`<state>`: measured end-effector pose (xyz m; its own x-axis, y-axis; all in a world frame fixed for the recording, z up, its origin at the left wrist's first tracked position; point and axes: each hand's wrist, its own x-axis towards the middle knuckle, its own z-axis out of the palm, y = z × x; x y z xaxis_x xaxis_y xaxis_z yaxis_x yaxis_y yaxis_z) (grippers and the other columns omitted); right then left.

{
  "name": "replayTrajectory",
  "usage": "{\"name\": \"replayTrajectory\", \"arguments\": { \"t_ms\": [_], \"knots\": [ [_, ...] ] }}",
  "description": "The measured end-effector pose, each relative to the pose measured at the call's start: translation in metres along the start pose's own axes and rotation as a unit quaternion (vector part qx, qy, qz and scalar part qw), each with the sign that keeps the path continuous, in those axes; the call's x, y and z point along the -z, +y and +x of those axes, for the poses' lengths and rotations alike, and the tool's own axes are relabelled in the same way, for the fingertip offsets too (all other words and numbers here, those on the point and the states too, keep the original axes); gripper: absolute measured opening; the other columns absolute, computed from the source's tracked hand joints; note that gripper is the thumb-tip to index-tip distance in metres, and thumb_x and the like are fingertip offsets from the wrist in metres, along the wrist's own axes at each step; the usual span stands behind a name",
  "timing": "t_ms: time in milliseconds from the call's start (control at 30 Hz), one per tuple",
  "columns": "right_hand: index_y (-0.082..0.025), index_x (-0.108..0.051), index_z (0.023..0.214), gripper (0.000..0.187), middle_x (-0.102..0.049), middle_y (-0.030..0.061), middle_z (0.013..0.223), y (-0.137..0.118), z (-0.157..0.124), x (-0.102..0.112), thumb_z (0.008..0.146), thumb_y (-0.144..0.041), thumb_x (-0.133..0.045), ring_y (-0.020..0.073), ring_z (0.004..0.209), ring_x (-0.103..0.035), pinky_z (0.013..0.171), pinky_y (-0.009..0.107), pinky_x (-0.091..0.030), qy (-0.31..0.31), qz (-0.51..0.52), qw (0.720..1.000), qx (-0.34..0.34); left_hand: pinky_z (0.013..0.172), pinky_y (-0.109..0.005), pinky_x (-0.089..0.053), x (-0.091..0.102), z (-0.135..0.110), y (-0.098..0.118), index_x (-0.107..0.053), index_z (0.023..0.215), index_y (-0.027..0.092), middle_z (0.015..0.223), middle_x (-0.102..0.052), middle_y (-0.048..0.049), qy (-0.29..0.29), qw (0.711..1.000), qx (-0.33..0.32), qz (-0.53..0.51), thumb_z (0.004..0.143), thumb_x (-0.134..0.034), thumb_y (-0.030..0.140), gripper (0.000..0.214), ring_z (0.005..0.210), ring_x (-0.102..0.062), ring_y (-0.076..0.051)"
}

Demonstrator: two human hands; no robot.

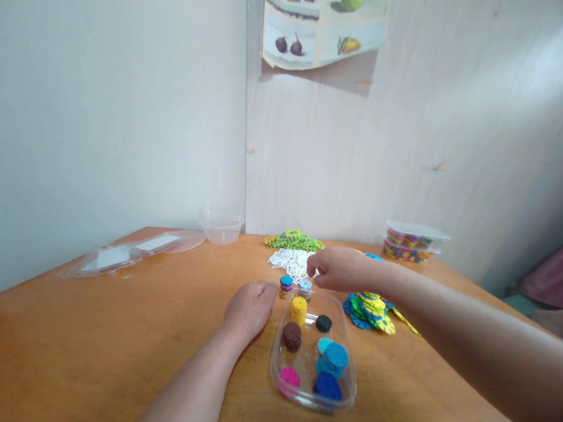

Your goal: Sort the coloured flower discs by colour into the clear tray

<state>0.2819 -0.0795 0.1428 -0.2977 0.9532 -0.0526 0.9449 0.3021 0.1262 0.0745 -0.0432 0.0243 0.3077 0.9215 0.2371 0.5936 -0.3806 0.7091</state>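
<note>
My left hand rests on the table, fingers together, beside a small stack of blue, purple and yellow discs; whatever its fingers may hold is hidden. Closed in a pinch, my right hand hovers at the edge of a pile of white pieces, close to a short stack topped by a light blue disc. I cannot make out anything between its fingers. In front of both hands stands a clear plastic tub, holding notched discs sorted by colour: yellow, brown, black, pink, turquoise and dark blue.
Green pieces lie behind the white pile. Larger blue, green and yellow flower discs are heaped under my right forearm. A lidded box stands back right, an empty clear bowl by the wall, and clear lids back left.
</note>
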Motion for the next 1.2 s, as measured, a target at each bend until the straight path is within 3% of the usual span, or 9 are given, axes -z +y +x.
{"name": "replayTrajectory", "arguments": {
  "t_ms": [267, 533, 667, 867, 1067, 1200],
  "knots": [
    [-0.022, -0.069, 0.112, 0.042, -0.071, 0.0051, 0.104, 0.007, 0.027, -0.014, 0.073, -0.039, -0.066, 0.0193, 0.088, -0.063, 0.066, 0.025, -0.041, -0.035, 0.04, 0.998, 0.039, 0.053, -0.026, -0.024, 0.0, 0.0, -0.002, -0.052, 0.056, 0.017, 0.054, -0.055, -0.0008, -0.002, 1.0, 0.01, -0.004, 0.09, -0.033, 0.049, 0.05, 0.06, -0.051, -0.015],
    [-0.021, -0.073, 0.092, 0.027, -0.07, 0.0023, 0.084, 0.008, 0.033, -0.02, 0.073, -0.037, -0.065, 0.0161, 0.075, -0.06, 0.058, 0.023, -0.036, -0.043, 0.067, 0.996, 0.048, 0.054, -0.025, -0.025, 0.0, 0.0, -0.001, -0.052, 0.054, 0.018, 0.054, -0.056, -0.0014, -0.002, 1.0, 0.003, 0.0, 0.09, -0.032, 0.047, 0.05, 0.06, -0.05, -0.015],
    [-0.018, -0.071, 0.092, 0.023, -0.069, 0.0024, 0.083, 0.009, 0.028, -0.016, 0.073, -0.029, -0.064, 0.0151, 0.074, -0.058, 0.059, 0.023, -0.035, -0.019, 0.087, 0.995, 0.048, 0.054, -0.025, -0.025, 0.0, -0.001, 0.001, -0.053, 0.055, 0.018, 0.053, -0.055, -0.0012, 0.0, 1.0, 0.007, 0.001, 0.09, -0.033, 0.048, 0.05, 0.059, -0.051, -0.015],
    [-0.017, -0.064, 0.106, 0.033, -0.065, 0.0022, 0.086, 0.004, 0.004, 0.003, 0.074, -0.024, -0.061, 0.0131, 0.072, -0.054, 0.058, 0.022, -0.036, 0.006, 0.122, 0.991, 0.056, 0.054, -0.025, -0.025, 0.0, -0.001, 0.001, -0.053, 0.054, 0.018, 0.055, -0.056, -0.0018, -0.003, 1.0, 0.007, 0.006, 0.089, -0.033, 0.048, 0.05, 0.059, -0.05, -0.015],
    [-0.018, -0.065, 0.086, 0.012, -0.057, -0.0022, 0.071, -0.004, -0.015, 0.014, 0.077, -0.024, -0.06, 0.0102, 0.064, -0.048, 0.054, 0.02, -0.035, -0.067, 0.186, 0.973, 0.12, 0.055, -0.025, -0.026, 0.002, -0.001, 0.004, -0.053, 0.055, 0.017, 0.058, -0.057, -0.0027, -0.009, 1.0, 0.008, 0.009, 0.089, -0.034, 0.048, 0.049, 0.061, -0.05, -0.015],
    [-0.018, -0.067, 0.087, 0.013, -0.06, -0.0028, 0.071, -0.007, -0.018, 0.014, 0.078, -0.021, -0.058, 0.0104, 0.066, -0.051, 0.056, 0.02, -0.037, -0.114, 0.201, 0.963, 0.141, 0.055, -0.026, -0.026, 0.003, -0.001, 0.006, -0.052, 0.055, 0.018, 0.058, -0.056, -0.0025, -0.004, 1.0, 0.001, 0.016, 0.089, -0.033, 0.046, 0.048, 0.061, -0.05, -0.015]
  ]
}}
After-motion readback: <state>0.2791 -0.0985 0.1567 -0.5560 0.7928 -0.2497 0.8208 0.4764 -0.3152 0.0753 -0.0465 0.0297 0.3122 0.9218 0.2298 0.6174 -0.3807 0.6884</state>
